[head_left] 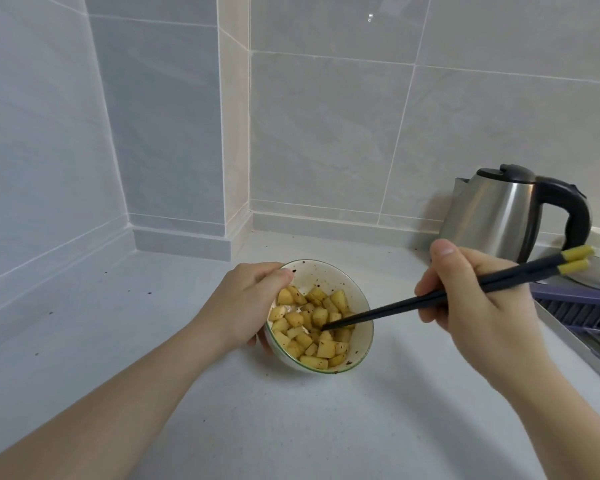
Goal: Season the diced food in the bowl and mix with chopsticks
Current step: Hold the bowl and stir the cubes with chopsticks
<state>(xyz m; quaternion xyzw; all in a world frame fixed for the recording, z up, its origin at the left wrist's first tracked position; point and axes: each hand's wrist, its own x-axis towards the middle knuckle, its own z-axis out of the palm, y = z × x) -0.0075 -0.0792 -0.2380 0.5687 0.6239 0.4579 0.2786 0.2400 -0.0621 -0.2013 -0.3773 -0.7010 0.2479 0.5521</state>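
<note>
We find no text, label, brand, number or sign that can be read anywhere in this view — not on the kettle (499, 216), not on the bowl (362, 336), not on the chopsticks (465, 289), and not on the wall tiles (326, 133). The dark marks on the bowl's inner wall and on the surface (291, 427) are specks, not letters.

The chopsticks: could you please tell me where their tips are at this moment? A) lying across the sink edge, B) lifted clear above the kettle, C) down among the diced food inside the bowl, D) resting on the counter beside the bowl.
C: the right hand holds the chopsticks, whose dark tips reach down among the diced food inside the bowl.
</note>
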